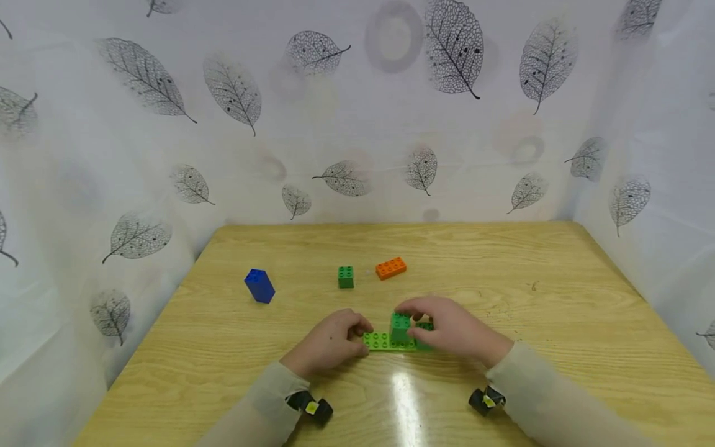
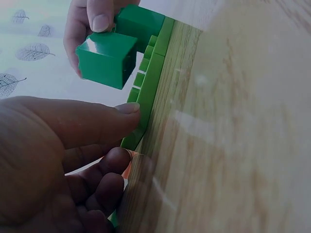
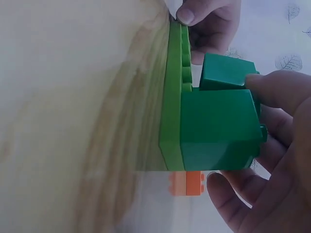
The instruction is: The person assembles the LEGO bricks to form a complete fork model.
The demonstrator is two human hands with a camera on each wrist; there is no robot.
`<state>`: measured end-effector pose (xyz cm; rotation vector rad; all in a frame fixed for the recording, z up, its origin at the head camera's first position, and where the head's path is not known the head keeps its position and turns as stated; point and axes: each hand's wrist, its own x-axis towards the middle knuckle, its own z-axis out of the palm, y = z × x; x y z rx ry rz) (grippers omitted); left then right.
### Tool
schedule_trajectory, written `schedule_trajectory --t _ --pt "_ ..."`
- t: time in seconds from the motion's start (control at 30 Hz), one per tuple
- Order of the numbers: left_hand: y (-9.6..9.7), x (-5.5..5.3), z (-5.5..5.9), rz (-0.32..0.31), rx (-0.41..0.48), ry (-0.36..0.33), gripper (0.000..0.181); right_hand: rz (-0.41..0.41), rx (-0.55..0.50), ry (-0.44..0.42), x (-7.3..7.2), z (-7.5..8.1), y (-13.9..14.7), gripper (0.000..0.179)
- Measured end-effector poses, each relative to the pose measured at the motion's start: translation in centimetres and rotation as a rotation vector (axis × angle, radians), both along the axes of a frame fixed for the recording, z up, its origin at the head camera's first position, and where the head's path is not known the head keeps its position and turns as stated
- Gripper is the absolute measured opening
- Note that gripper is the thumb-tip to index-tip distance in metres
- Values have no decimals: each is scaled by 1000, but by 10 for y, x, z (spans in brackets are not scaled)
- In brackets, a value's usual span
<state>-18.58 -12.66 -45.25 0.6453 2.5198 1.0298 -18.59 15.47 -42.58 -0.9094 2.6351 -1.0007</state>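
A flat light-green toy brick strip (image 1: pixel 375 342) lies on the table in front of me. My left hand (image 1: pixel 334 340) pinches its left end, thumb (image 2: pixel 124 116) on the near side. At the strip's right end sits a dark-green square brick (image 3: pixel 218 131), studs up. My right hand (image 1: pixel 449 326) grips another dark-green brick (image 1: pixel 400 330) between thumb and fingers. In the left wrist view this held brick (image 2: pixel 104 60) is slightly tilted and raised over the strip's studs, left of the mounted one.
Farther back on the wooden table (image 1: pixel 558 298) stand a tall blue brick (image 1: pixel 259 287) at left, a small green brick (image 1: pixel 346 278) in the middle and a flat orange brick (image 1: pixel 391 268). A leaf-patterned curtain (image 1: pixel 357 124) encloses the table's back and sides.
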Motion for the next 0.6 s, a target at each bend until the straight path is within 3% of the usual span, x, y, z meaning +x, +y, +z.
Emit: schedule_trajectory --t 0.23,0.6 --pt "1 0 0 13 -7 -7 28 -22 24 24 7 -4 -5 39" --pt "2 1 4 29 -18 -22 27 -69 74 143 17 -9 -9 37"
